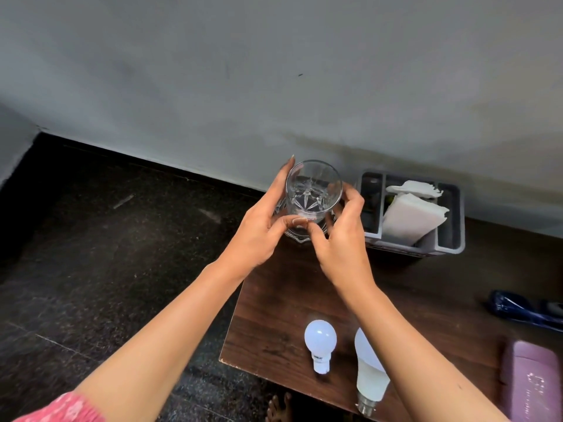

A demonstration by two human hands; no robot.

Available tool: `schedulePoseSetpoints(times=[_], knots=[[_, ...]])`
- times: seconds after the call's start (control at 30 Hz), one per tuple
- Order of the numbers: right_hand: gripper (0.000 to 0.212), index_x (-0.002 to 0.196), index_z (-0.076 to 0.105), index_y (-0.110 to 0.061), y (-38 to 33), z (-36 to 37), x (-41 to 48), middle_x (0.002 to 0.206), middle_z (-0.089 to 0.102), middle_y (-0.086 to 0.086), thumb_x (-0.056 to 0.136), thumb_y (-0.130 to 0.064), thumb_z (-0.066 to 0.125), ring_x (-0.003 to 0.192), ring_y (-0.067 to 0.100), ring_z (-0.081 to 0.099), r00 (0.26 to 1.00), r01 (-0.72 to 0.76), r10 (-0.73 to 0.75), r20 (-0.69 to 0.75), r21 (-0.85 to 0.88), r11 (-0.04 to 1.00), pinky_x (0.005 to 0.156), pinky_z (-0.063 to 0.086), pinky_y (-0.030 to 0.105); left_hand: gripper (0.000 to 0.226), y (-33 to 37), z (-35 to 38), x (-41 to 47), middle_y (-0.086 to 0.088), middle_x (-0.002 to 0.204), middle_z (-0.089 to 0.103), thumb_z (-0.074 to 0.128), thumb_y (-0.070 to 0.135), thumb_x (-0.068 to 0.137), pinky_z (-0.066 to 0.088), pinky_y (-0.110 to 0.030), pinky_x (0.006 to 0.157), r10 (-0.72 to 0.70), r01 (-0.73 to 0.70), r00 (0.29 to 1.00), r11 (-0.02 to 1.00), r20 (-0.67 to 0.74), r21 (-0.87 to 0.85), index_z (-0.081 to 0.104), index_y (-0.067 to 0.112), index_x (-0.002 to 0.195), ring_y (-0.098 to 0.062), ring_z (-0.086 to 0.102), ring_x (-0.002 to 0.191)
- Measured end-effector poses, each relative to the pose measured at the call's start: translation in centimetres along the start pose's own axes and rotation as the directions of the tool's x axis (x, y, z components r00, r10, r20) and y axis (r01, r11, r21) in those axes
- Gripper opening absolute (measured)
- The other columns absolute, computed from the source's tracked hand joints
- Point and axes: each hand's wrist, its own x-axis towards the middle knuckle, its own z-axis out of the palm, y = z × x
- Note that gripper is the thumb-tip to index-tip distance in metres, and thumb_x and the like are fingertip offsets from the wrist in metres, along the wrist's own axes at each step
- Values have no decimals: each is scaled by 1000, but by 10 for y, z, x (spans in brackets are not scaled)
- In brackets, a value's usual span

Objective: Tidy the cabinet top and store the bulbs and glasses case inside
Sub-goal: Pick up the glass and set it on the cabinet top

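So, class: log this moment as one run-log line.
left hand: on glass | right hand: on glass | glass: back corner of cabinet top | two bulbs: lying near front | glasses case: not stored

Surface: dark wood tabletop (283,303).
On it: two white bulbs (320,344) (370,373), grey organiser (451,248), mauve glasses case (530,382), blue packet (524,309).

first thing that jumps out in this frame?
Both hands, left hand and right hand, cup a clear cut-glass tumbler at the far left corner of the wooden cabinet top. Nearer the camera, two white bulbs lie on the wood: a small bulb and a larger bulb beside it. A grey organiser holding napkins stands by the wall, right of the glass.
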Motion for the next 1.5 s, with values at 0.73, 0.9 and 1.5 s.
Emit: schedulePoseSetpoints(times=[0.73, 0.9, 1.5], knots=[[74, 141, 12, -28, -13, -11, -35, 147, 29, 6, 84, -10, 56, 132, 21, 38, 991, -43, 52, 120, -78, 996, 109, 36, 44, 89, 3, 14, -27, 11, 154, 14, 59, 5, 86, 17, -22, 114, -52, 59, 996, 993, -76, 100, -2, 29, 145, 1, 15, 139], [52, 134, 31, -11, -23, -23, -66, 131, 40, 8, 87, -5, 50, 114, 21, 49, 999, 27, -23, 22, -170, 985, 100, 44, 40, 94, 5, 33, -58, 13, 153, -2, 62, 8, 83, 4, -21, 111, 23, 30, 984, 957, -178, 290, -8, 24, 144, -5, 0, 140], [33, 105, 51, -17, 21, -72, -210, 105, 54, -3, 78, -10, 34, 95, 16, 46, 967, 99, -178, -181, -377, 921, 86, 39, 34, 18, -24, 175, -242, 17, 94, 57, 49, 42, 80, 40, -11, 79, 18, 49, 950, 977, -312, 207, 54, 35, 95, -2, 53, 91]])
